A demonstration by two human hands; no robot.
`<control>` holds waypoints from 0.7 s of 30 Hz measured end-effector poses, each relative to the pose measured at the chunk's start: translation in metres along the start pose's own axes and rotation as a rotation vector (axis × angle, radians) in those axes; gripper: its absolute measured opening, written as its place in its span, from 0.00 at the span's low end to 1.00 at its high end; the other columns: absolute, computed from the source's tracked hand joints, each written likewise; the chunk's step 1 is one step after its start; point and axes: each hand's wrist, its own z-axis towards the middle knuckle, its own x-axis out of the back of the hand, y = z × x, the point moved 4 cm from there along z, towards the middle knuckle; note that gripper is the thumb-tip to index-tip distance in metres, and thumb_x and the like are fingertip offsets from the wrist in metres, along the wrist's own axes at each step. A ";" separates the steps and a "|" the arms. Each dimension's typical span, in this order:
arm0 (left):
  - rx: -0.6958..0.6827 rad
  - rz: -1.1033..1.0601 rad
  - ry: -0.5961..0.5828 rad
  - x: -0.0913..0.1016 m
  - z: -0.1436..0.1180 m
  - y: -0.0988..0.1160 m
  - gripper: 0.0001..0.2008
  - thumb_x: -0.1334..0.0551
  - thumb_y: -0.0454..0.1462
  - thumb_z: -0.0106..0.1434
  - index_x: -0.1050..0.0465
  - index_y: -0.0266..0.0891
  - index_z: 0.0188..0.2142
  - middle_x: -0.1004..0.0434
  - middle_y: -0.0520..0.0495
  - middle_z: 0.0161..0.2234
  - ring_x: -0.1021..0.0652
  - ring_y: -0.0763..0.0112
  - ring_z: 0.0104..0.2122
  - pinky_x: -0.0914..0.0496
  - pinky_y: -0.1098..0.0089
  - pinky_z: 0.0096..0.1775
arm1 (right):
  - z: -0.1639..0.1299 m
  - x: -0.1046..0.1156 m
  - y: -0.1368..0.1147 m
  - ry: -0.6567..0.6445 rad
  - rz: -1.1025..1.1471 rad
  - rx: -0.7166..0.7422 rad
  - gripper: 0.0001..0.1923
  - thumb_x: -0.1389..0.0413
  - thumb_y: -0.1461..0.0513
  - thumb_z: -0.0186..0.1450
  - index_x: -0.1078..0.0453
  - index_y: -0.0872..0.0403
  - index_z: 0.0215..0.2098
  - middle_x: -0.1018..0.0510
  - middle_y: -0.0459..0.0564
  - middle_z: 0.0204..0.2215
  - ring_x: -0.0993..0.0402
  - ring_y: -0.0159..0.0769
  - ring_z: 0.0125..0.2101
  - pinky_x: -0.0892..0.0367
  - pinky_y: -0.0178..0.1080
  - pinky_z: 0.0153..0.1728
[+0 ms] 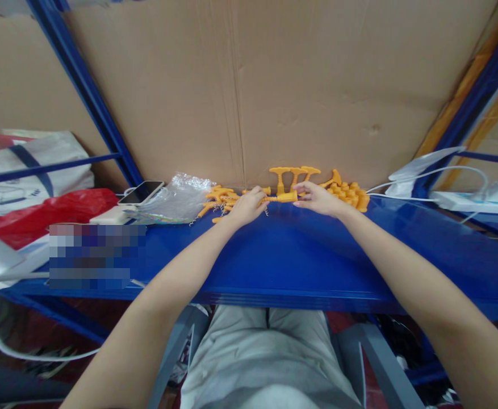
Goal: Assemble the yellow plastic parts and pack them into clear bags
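Note:
Both my hands reach to the far edge of a blue shelf point(300, 261), against a cardboard wall. My left hand point(249, 205) and my right hand point(317, 197) together hold one orange plastic part point(281, 198), a short rod lying level between them; the left grips its left end, the right its thicker right end. Left of my left hand lies a heap of orange T-shaped pieces point(220, 200) with small metal springs among them. Behind the hands three orange T-shaped pieces point(293, 173) stand upright. Right of my right hand sits a pile of small orange caps point(351, 194).
A crumpled clear plastic bag point(176, 200) and a phone point(141, 192) lie left of the parts, beside a red bag point(48, 213). White cables and a power strip point(465, 200) sit at the right. Blue rack posts point(87, 91) frame both sides. My legs show below the shelf.

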 end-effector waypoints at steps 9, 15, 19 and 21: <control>-0.017 -0.031 0.037 0.004 -0.001 0.000 0.09 0.45 0.37 0.69 0.27 0.37 0.40 0.28 0.42 0.44 0.23 0.65 0.41 0.28 0.66 0.43 | -0.011 -0.005 -0.015 -0.048 0.273 -0.288 0.18 0.41 0.50 0.67 0.30 0.56 0.27 0.19 0.53 0.26 0.22 0.33 0.25 0.26 0.36 0.33; -0.026 -0.036 0.053 0.002 -0.001 -0.001 0.08 0.44 0.37 0.69 0.27 0.37 0.41 0.28 0.43 0.44 0.23 0.66 0.41 0.28 0.66 0.44 | -0.013 -0.012 -0.017 -0.044 0.205 -0.381 0.31 0.51 0.40 0.67 0.32 0.56 0.23 0.21 0.55 0.20 0.27 0.32 0.18 0.33 0.33 0.21; -0.006 -0.031 0.050 0.003 -0.001 0.000 0.09 0.44 0.37 0.69 0.27 0.37 0.40 0.28 0.43 0.44 0.23 0.66 0.41 0.28 0.67 0.43 | -0.013 -0.011 -0.016 -0.043 0.185 -0.406 0.29 0.53 0.42 0.70 0.31 0.56 0.27 0.20 0.56 0.23 0.25 0.32 0.19 0.32 0.33 0.22; 0.003 -0.026 0.042 0.004 -0.001 0.002 0.09 0.45 0.37 0.69 0.27 0.37 0.41 0.28 0.43 0.44 0.23 0.65 0.41 0.28 0.66 0.43 | -0.013 -0.011 -0.013 -0.053 0.200 -0.406 0.24 0.52 0.46 0.72 0.30 0.56 0.31 0.18 0.56 0.28 0.23 0.33 0.21 0.30 0.34 0.25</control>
